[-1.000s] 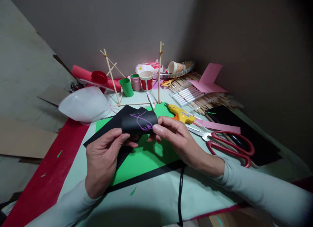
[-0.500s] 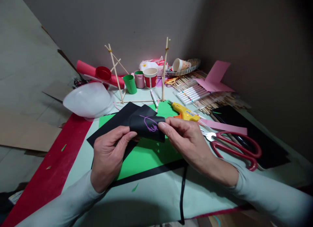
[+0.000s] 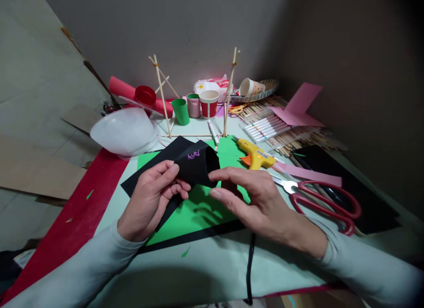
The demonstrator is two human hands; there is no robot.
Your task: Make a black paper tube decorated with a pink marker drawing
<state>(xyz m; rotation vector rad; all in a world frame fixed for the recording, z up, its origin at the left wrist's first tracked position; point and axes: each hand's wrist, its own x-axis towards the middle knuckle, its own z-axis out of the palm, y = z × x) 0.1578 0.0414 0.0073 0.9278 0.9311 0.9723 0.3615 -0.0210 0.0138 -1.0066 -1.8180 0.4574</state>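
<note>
Black paper roll (image 3: 195, 169): 1 pc, curled, w/ small purple marks on upper face; held above green sheet (image 3: 215, 206), mid-table, mouth facing R.

L hand (image 3: 155, 197): thumb and fingers closed on L end of roll, pinch grip.

R hand (image 3: 256, 197): thumb and forefinger spread, no grip; forefinger tip at roll's R rim, thumb lower and apart. Contact w/ rim hard to confirm from this angle.

Black sheet (image 3: 165, 151): flat, on green sheet, partly behind roll and L hand.

Glue gun (image 3: 256, 154): yellow, orange trigger, on its side, just beyond R hand.

Scissors (image 3: 326, 202): red handles, R of R hand; blades partly hidden.

Pink strip (image 3: 308, 173): flat, btwn glue gun and scissors.

Stick frame (image 3: 162, 96): upright, toward back, rubber-banded at tops.

Cups, back row, L to R: green cup (image 3: 180, 112), tilted; pink cup (image 3: 194, 107), upright; red-and-white cup (image 3: 209, 105), upright.

White pen (image 3: 212, 132): lying nr foot of frame.

Pen pack (image 3: 267, 127): white pens, clear sleeve, atop bundled sticks.

Folded pink paper (image 3: 303, 107): behind pen pack, one flap up.

Plastic bowl (image 3: 124, 131): translucent, tilted, far L.
</note>
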